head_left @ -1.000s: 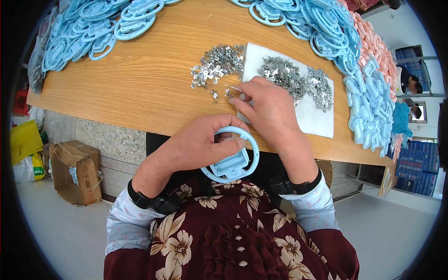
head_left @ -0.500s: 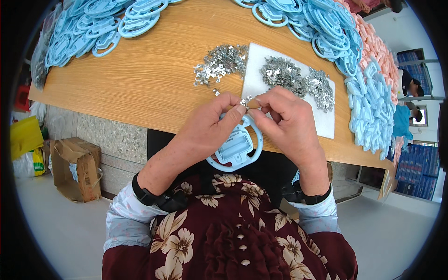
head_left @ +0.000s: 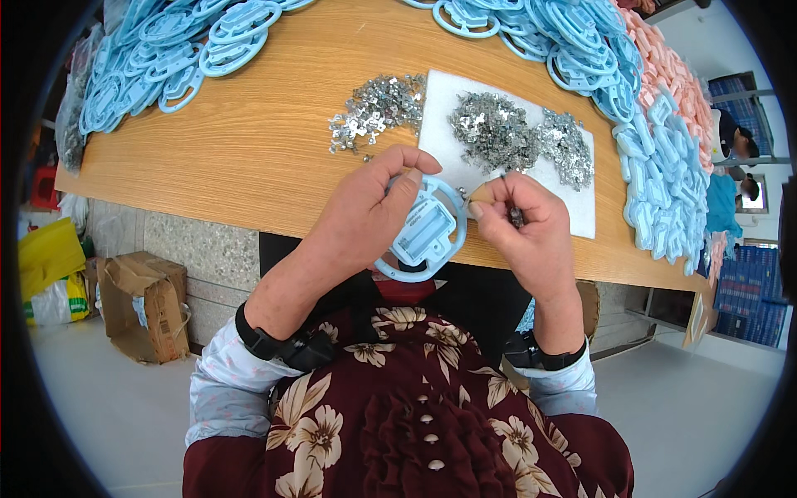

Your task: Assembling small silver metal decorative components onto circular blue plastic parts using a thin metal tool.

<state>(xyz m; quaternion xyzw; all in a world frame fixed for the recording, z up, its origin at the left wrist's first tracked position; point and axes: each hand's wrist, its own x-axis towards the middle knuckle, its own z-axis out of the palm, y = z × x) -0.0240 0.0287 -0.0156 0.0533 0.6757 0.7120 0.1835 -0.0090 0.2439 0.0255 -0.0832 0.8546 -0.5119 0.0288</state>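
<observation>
My left hand (head_left: 359,209) is closed on a light blue plastic part shaped like a steering wheel (head_left: 430,228), its fingers and thumb on the upper left rim. The wheel is tilted at the table's near edge, its recessed middle facing up. To its right, my right hand (head_left: 533,236) has thumb and forefinger pinched together. A small shiny metal piece (head_left: 462,192) shows just off those fingertips, by the wheel's rim. Dark small metal pieces (head_left: 516,217) peek from between the curled fingers of that hand; their exact shape is hidden.
A white foam sheet (head_left: 437,124) bears heaps of small metal pieces (head_left: 494,133); another loose heap (head_left: 378,112) lies left of it. Blue wheels (head_left: 166,50) are piled far left and far right (head_left: 581,50). Blue parts (head_left: 660,187) and pink parts (head_left: 668,75) line the right edge.
My hands have moved apart, the right one to the right and down. My left hand now grips the wheel's rim; before, both hands' fingertips met at a small metal piece above it.
</observation>
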